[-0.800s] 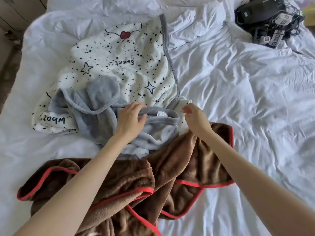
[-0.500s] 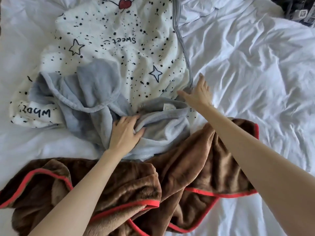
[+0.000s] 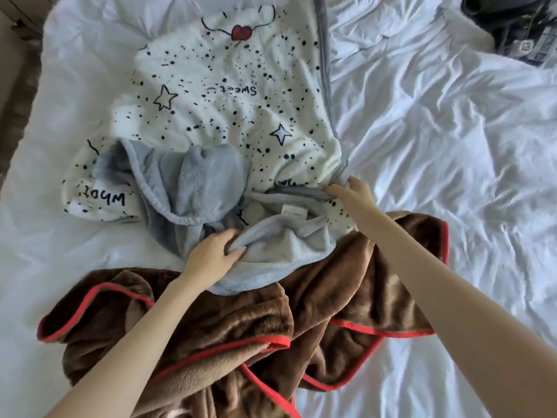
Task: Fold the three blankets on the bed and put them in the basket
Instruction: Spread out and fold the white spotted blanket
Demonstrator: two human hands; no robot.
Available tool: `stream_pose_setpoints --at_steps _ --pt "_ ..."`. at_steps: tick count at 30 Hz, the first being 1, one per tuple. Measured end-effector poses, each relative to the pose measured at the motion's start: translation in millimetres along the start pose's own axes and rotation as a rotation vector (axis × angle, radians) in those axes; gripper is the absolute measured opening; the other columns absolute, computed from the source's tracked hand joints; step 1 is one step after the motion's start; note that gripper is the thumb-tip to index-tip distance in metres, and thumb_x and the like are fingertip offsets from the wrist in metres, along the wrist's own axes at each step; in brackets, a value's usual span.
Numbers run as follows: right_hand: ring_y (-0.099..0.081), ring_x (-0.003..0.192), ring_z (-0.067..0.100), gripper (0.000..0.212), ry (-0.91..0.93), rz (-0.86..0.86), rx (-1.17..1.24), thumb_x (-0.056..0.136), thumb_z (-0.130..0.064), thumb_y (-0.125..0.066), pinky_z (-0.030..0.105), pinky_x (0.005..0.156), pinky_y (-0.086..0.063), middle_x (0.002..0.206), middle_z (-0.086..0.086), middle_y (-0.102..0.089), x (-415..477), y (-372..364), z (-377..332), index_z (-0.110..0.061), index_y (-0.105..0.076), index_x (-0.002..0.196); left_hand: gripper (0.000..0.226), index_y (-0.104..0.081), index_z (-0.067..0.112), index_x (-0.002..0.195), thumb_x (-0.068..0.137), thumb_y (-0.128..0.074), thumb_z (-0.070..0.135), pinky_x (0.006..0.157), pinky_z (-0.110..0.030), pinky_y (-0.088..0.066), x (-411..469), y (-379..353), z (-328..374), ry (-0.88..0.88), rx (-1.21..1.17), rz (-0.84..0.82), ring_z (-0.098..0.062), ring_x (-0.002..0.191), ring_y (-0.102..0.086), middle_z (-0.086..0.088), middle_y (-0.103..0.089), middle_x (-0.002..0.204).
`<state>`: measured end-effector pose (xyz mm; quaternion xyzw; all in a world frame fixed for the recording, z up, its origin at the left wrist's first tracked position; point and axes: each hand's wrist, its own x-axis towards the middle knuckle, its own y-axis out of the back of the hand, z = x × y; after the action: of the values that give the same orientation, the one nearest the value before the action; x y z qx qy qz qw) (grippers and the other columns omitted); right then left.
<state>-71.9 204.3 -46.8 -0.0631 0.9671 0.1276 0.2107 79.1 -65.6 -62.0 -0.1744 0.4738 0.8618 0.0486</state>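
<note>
A white blanket (image 3: 229, 95) with black speckles, stars, a red heart and a grey back lies rumpled on the bed, its grey side (image 3: 193, 188) turned up near me. A brown blanket (image 3: 346, 297) with red trim lies crumpled in front of it, closest to me. My left hand (image 3: 214, 254) pinches a grey fold at the blanket's near edge. My right hand (image 3: 352, 196) grips the grey-trimmed near right corner of the same blanket. I see only these two blankets; no basket is in view.
The bed (image 3: 452, 164) is covered in wrinkled white sheets. A black device with cables and tags (image 3: 521, 28) lies at the far right corner. The bed's left edge and floor (image 3: 15, 86) show at the far left.
My right hand has closed on the blanket's right corner edge, where it was reaching with fingers spread. My left hand has gathered the grey fold into a firmer pinch.
</note>
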Motion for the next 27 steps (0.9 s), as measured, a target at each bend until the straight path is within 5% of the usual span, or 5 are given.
stream_pose_setpoints --at_steps 7,14,18,22,27 --pt "-0.062 0.079 0.006 0.015 0.151 -0.072 -0.044 0.082 -0.014 -0.067 0.014 0.064 -0.051 0.085 -0.008 -0.067 -75 27 -82 -0.027 -0.063 0.089 0.038 -0.055 0.017 0.13 0.093 -0.063 0.014 0.103 -0.038 -0.046 -14 65 74 -0.112 -0.295 0.113 -0.006 0.111 -0.057 0.006 -0.063 0.12" --pt "-0.064 0.068 -0.009 0.027 0.411 -0.147 -0.028 0.081 -0.012 -0.066 0.009 0.061 -0.051 0.072 -0.026 -0.07 -172 46 -172 -0.04 -0.066 0.081 0.078 -0.039 0.032 0.141 0.075 -0.07 0.06 0.101 -0.015 -0.036 -65 136 180 -0.369 -0.53 0.182 -0.001 0.126 -0.042 0.01 -0.042 0.139" --pt "-0.066 0.071 -0.005 0.033 0.472 -0.145 0.047 0.082 -0.017 -0.07 0.01 0.059 -0.049 0.077 -0.021 -0.072 -215 55 -186 -0.05 -0.07 0.078 0.046 -0.055 0.019 0.121 0.087 -0.064 0.049 0.073 -0.022 -0.048 -99 145 204 -0.474 -0.264 0.395 -0.008 0.093 -0.058 0.007 -0.06 0.11" --pt "-0.057 0.097 0.007 0.004 0.459 -0.013 -0.155 0.084 -0.031 -0.071 0.022 0.079 -0.041 0.099 -0.008 -0.064 -229 51 -165 -0.035 -0.07 0.086 0.019 -0.051 0.011 0.09 0.095 -0.057 0.029 0.046 -0.022 -0.026 -119 137 208 -0.479 -0.045 0.445 -0.004 0.048 -0.042 0.004 -0.051 0.064" --pt "-0.044 0.124 0.012 0.044 0.368 -0.016 -0.155 0.087 -0.047 -0.064 0.025 0.096 -0.043 0.131 -0.003 -0.045 -239 45 -152 -0.014 -0.068 0.116 0.02 -0.039 0.024 0.082 0.1 -0.047 0.024 0.044 -0.021 -0.028 -132 116 206 -0.363 -0.224 0.235 -0.003 0.044 -0.043 0.009 -0.046 0.06"
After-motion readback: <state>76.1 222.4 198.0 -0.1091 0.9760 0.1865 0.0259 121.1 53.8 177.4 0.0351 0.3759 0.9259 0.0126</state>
